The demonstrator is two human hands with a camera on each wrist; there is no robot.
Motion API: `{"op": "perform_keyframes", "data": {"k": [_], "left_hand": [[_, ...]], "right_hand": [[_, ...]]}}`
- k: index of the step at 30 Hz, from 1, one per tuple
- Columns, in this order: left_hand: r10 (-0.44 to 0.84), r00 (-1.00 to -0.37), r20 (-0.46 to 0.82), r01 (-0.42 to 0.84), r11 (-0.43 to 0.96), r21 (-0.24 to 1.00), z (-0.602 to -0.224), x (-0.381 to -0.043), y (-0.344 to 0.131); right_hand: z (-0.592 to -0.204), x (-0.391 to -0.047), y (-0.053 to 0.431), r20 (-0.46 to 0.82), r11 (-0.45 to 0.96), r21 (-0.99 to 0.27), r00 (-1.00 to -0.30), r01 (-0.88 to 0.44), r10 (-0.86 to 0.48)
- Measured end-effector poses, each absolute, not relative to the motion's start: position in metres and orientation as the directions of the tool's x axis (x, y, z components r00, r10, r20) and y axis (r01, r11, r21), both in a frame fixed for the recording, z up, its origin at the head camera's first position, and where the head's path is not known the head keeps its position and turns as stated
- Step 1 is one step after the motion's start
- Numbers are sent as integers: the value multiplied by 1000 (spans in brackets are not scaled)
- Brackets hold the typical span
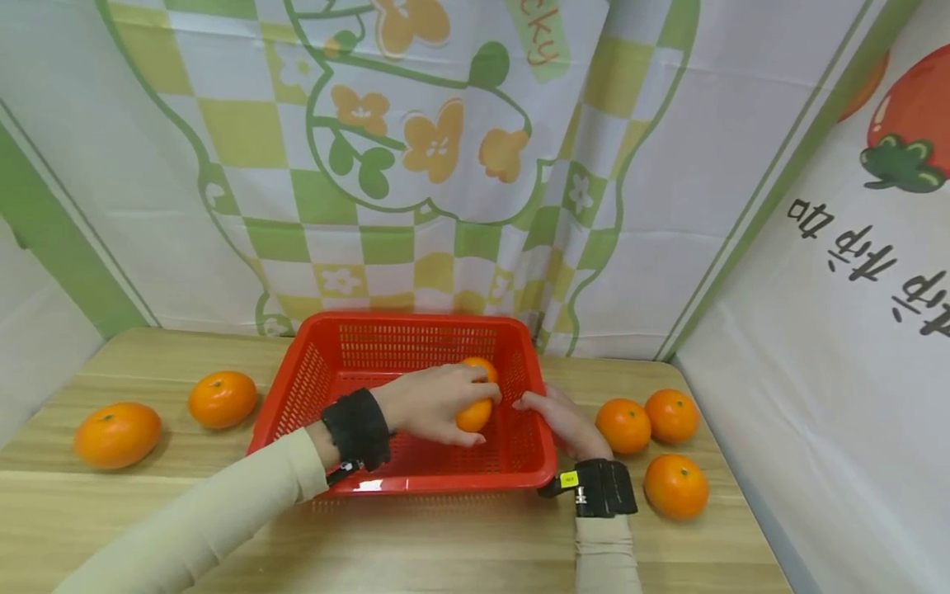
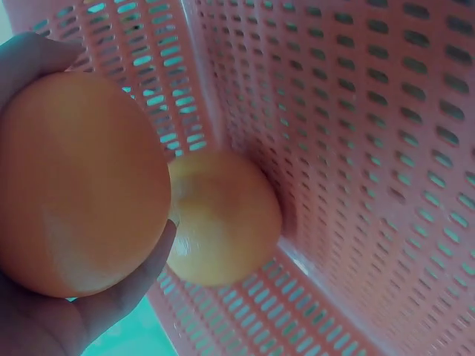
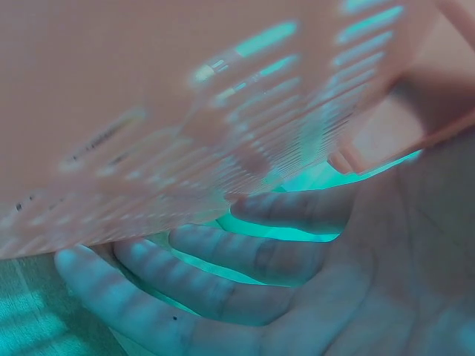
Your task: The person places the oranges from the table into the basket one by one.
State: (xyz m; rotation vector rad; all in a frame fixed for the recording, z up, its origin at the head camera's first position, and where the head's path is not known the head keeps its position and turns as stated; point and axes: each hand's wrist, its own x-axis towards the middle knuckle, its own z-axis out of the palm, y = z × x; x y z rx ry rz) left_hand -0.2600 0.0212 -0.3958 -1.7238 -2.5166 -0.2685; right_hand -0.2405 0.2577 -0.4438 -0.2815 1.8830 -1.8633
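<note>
A pale wood-grain table spreads across the near scene, its planks running left to right, with a soft shadow along the near side of a red basket. Beige sleeves reach in from the near side, ending at black wristbands. On the right, one orange sits nearer than a pair, the left one just beside the right one. Between these and the basket, the right hand grips the basket's right side, thumb over the rim and fingers spread along the outside of the slotted wall. Inside the basket, the left hand holds an orange between thumb and fingers; a second orange lies beyond it in the far right corner. Left of the basket, a broad orange rests nearer than another. Past the table's far edge hangs a white curtain with green and yellow checks and orange flowers. White panels with green bands flank it; the right panel bears red fruit and dark lettering.
</note>
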Motion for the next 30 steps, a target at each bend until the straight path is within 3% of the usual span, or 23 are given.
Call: {"op": "perform_keyframes", "data": {"k": [21, 30], "left_hand": [[950, -311, 26, 949, 309, 60, -407, -263, 48], [960, -273, -58, 953, 278, 124, -413, -263, 54]], "right_hand": [[-445, -240, 259, -167, 38, -985, -879, 168, -447], [-444, -240, 258, -182, 34, -982, -873, 186, -452]]}}
